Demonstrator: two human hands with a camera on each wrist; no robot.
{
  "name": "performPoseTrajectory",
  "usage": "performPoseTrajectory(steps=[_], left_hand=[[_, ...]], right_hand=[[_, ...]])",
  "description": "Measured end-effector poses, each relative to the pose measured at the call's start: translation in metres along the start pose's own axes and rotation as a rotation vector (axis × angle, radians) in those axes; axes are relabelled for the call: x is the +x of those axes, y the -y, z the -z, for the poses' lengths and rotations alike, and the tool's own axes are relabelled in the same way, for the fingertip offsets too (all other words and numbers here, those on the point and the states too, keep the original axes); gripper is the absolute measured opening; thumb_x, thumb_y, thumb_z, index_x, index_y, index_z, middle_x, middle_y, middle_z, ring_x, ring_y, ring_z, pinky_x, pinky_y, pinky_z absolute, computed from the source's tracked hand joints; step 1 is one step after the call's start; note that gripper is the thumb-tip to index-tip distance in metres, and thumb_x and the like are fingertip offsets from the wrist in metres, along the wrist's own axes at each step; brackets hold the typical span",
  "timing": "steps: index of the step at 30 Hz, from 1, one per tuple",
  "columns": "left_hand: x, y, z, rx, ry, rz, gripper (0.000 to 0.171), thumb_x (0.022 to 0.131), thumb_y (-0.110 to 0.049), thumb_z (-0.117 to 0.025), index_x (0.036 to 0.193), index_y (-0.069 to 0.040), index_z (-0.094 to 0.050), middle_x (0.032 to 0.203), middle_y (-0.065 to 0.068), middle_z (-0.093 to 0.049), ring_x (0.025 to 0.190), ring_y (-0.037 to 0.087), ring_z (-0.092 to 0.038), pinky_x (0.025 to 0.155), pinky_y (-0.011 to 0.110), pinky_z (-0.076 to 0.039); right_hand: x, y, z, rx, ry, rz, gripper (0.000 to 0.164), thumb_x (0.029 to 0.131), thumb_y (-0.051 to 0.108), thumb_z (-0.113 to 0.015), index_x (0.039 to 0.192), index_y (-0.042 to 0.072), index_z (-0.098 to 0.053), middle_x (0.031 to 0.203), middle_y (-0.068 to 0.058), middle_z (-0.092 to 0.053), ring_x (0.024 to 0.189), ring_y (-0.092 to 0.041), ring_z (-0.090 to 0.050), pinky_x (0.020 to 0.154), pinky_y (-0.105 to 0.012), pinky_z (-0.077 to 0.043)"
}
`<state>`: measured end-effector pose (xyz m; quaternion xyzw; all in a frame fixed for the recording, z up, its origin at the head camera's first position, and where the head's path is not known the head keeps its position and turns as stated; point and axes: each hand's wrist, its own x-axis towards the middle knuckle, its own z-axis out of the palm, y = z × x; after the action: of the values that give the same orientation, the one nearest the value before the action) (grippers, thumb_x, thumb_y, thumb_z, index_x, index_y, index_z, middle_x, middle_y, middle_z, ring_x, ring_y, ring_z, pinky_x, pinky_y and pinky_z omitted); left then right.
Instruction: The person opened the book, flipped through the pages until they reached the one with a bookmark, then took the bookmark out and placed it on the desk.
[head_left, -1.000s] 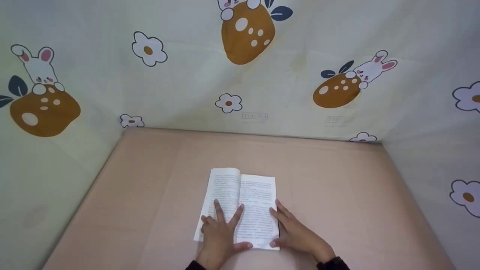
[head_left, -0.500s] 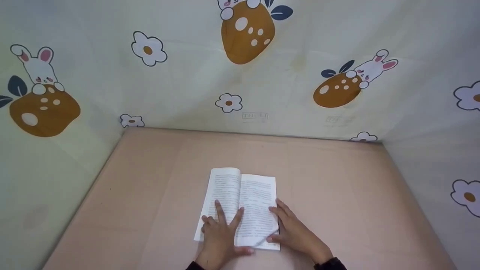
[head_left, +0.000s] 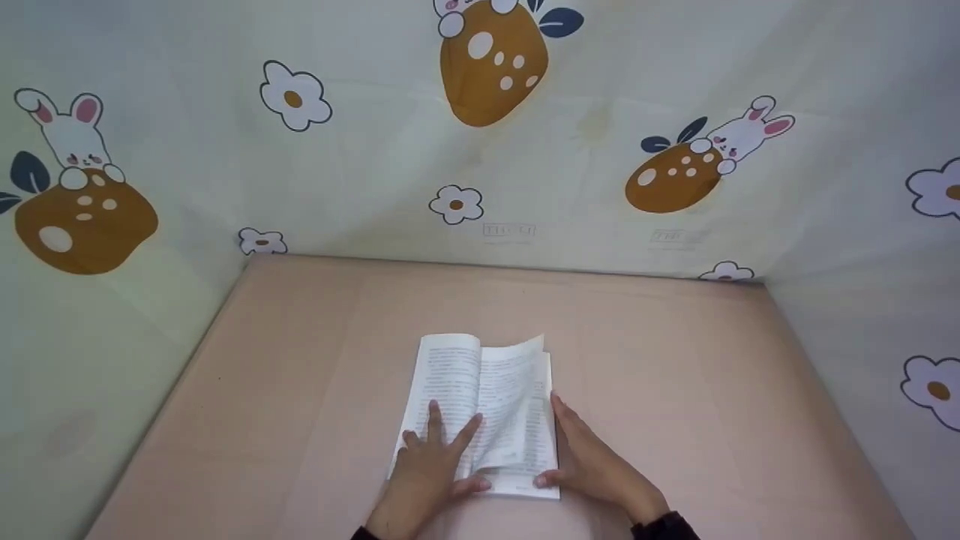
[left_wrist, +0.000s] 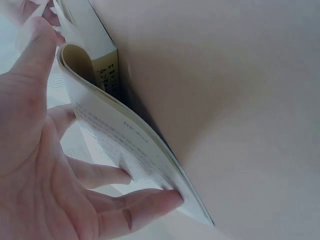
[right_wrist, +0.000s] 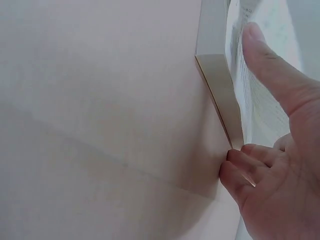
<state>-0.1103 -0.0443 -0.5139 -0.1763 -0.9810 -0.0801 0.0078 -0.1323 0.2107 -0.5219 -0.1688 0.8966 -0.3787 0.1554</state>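
An open book (head_left: 448,371) lies on the table, its left pages bulging near the spine. One right-hand page (head_left: 506,420) stands lifted and curls leftward, baring the page beneath. My left hand (head_left: 426,466) rests on the left pages with fingers spread; its thumb lies near the lifted page's bottom edge. In the left wrist view, its fingertips (left_wrist: 170,198) touch the printed page. My right hand (head_left: 600,469) holds the book's right edge, thumb on the lower corner. The right wrist view shows its fingers (right_wrist: 240,170) against the edge of the page block (right_wrist: 222,95).
The tan tabletop (head_left: 337,420) surrounds the book on all sides. A pale cloth backdrop (head_left: 375,165) with printed rabbits and flowers rises behind the table and along both sides.
The page's lower right corner first curled up near the right thumb; now the whole page is raised and bent leftward. The left hand has shifted slightly left. The right hand stays at the edge.
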Motion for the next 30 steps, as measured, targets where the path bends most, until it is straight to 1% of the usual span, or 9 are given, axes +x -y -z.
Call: performPoseTrajectory(steps=[4,6,8,12,17,21,24,27,30], left_hand=[[0.0009,0.0030,0.0018,-0.076,0.012,0.013,0.069,0.082,-0.057,-0.055,0.142,-0.027,-0.038,0.135,0.037,-0.037,0.091,0.055,-0.055,0.061,0.050,-0.054],[0.0004,0.0039,0.0023,-0.078,-0.013,0.009,0.062,0.088,-0.050,-0.053,0.141,-0.022,-0.039,0.134,0.035,-0.040,0.086,0.049,-0.057,0.058,0.046,-0.054],[-0.0003,0.0046,0.0029,-0.069,-0.043,0.009,0.057,0.091,-0.044,-0.052,0.140,-0.018,-0.042,0.133,0.033,-0.043,0.081,0.042,-0.058,0.055,0.041,-0.053],[-0.0011,0.0044,0.0052,-0.081,-0.050,0.048,0.052,0.094,-0.040,-0.047,0.138,-0.013,-0.045,0.133,0.029,-0.045,0.076,0.034,-0.058,0.053,0.038,-0.050],[0.0000,0.0025,0.0057,-0.062,-0.011,0.073,0.051,0.094,-0.031,-0.050,0.135,-0.001,-0.046,0.133,0.029,-0.046,0.075,0.033,-0.057,0.054,0.036,-0.049],[0.0009,0.0006,0.0049,-0.038,0.022,0.094,0.052,0.089,-0.021,-0.059,0.128,0.011,-0.048,0.133,0.030,-0.046,0.079,0.036,-0.058,0.055,0.036,-0.050],[0.0010,-0.0004,0.0041,0.003,0.037,0.094,0.051,0.084,-0.010,-0.063,0.125,0.016,-0.047,0.132,0.032,-0.046,0.083,0.037,-0.059,0.054,0.034,-0.050],[0.0009,-0.0013,0.0025,-0.005,0.033,0.121,0.052,0.079,0.000,-0.064,0.124,0.019,-0.046,0.132,0.033,-0.045,0.078,0.032,-0.057,0.050,0.030,-0.047],[-0.0002,-0.0020,0.0007,-0.051,0.018,0.162,0.053,0.078,0.004,-0.064,0.124,0.022,-0.044,0.131,0.036,-0.043,0.076,0.029,-0.052,0.048,0.028,-0.046]], right_hand=[[-0.0004,0.0014,0.0021,-0.017,0.029,-0.016,0.109,0.066,0.044,-0.076,0.147,0.001,-0.018,0.154,-0.024,-0.008,0.140,-0.045,-0.012,0.110,-0.056,-0.019],[-0.0006,0.0021,0.0024,-0.026,0.039,-0.025,0.105,0.066,0.045,-0.075,0.146,0.002,-0.024,0.154,-0.023,-0.007,0.139,-0.045,-0.013,0.109,-0.056,-0.021],[-0.0007,0.0024,0.0022,-0.028,0.046,-0.036,0.103,0.065,0.045,-0.075,0.145,0.002,-0.027,0.155,-0.022,-0.006,0.140,-0.044,-0.012,0.110,-0.056,-0.021],[-0.0006,0.0021,0.0019,-0.033,0.044,-0.041,0.103,0.065,0.046,-0.075,0.145,0.003,-0.028,0.155,-0.022,-0.006,0.140,-0.044,-0.012,0.110,-0.056,-0.020],[-0.0006,0.0017,0.0020,-0.029,0.044,-0.038,0.102,0.065,0.046,-0.075,0.145,0.003,-0.028,0.155,-0.021,-0.006,0.140,-0.044,-0.011,0.110,-0.056,-0.021],[-0.0004,0.0017,0.0022,-0.018,0.053,-0.052,0.101,0.066,0.046,-0.075,0.145,0.005,-0.028,0.156,-0.019,-0.005,0.141,-0.043,-0.010,0.110,-0.057,-0.020],[-0.0002,0.0024,0.0025,-0.014,0.057,-0.062,0.101,0.066,0.046,-0.076,0.146,0.005,-0.029,0.156,-0.019,-0.004,0.141,-0.043,-0.009,0.110,-0.057,-0.020],[-0.0003,0.0031,0.0026,-0.021,0.054,-0.058,0.100,0.066,0.045,-0.076,0.145,0.004,-0.029,0.156,-0.019,-0.005,0.141,-0.043,-0.011,0.110,-0.057,-0.021],[-0.0006,0.0031,0.0024,-0.023,0.047,-0.049,0.100,0.066,0.044,-0.076,0.145,0.003,-0.030,0.155,-0.020,-0.006,0.140,-0.043,-0.011,0.110,-0.057,-0.021]])
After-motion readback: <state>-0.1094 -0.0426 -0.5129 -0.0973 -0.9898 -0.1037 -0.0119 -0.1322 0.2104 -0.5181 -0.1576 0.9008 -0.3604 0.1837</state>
